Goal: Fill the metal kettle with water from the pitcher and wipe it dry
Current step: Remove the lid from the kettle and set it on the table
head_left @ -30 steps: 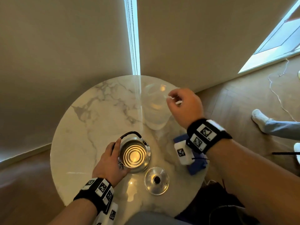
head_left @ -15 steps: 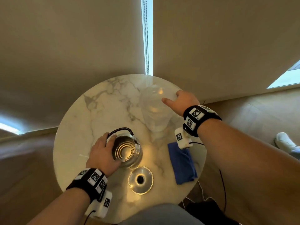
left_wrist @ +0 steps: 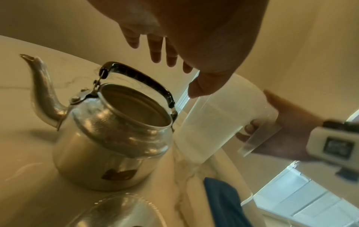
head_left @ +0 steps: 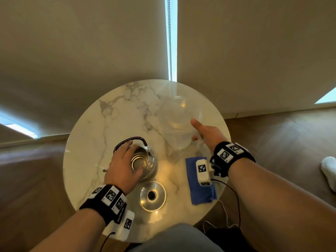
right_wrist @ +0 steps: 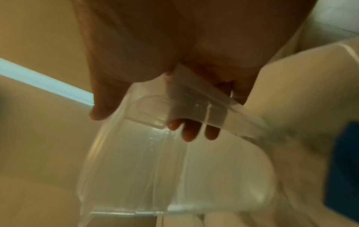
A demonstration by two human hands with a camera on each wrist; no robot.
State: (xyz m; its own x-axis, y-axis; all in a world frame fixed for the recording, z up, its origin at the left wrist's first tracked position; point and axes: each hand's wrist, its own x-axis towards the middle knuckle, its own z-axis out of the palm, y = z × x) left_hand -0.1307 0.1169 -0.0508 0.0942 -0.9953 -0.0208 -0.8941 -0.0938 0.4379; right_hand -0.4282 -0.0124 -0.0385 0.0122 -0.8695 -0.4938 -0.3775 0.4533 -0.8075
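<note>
The metal kettle [head_left: 145, 161] stands open on the round marble table [head_left: 87, 142], black handle tipped back, spout to the left. My left hand [head_left: 125, 160] is over its left rim; in the left wrist view the fingers [left_wrist: 155, 50] are straight and spread above the kettle [left_wrist: 108, 135] without gripping it. The clear plastic pitcher [head_left: 179, 122] stands behind and to the right. My right hand [head_left: 199, 130] grips its handle [right_wrist: 196, 107], fingers [right_wrist: 189, 133] curled through it and thumb on the rim. The pitcher [left_wrist: 217, 116] is upright on the table.
The kettle's lid [head_left: 152, 195] lies upside down on the table just in front of the kettle. A folded blue cloth [head_left: 201, 191] lies at the right front edge, partly under my right wrist. A white-socked foot [head_left: 329, 170] rests on the wooden floor, far right.
My right hand dropped from the pitcher's rim to its handle and closed round it. My left hand shifted from the kettle's side to over its rim. The head view swung.
</note>
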